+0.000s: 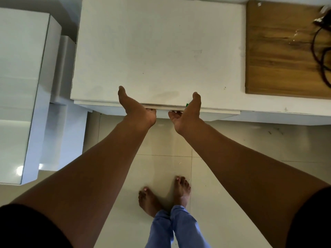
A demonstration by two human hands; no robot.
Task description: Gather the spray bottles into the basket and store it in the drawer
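A glossy white cabinet [21,86] fills the left edge of the frame. Right of it, across the upper middle, lies the white worktop [157,51], bare on top. The left hand [136,111] is at the worktop's front edge, just left of centre: thumb up over the top, fingers curled under the edge onto the drawer front [220,115], which shows as a thin white strip barely proud of the worktop. The right hand [186,113] grips the same edge just beside it, thumb up, fingers hooked beneath. A small green bit [187,104] peeks out at the right thumb's base; what it is cannot be told. Neither basket nor spray bottles can be seen. At the upper right a wooden board [279,51] sits beside the worktop, with dark cables [320,51] looped on it. Lower centre, bare feet [164,196] stand on the pale tiled floor [232,167].
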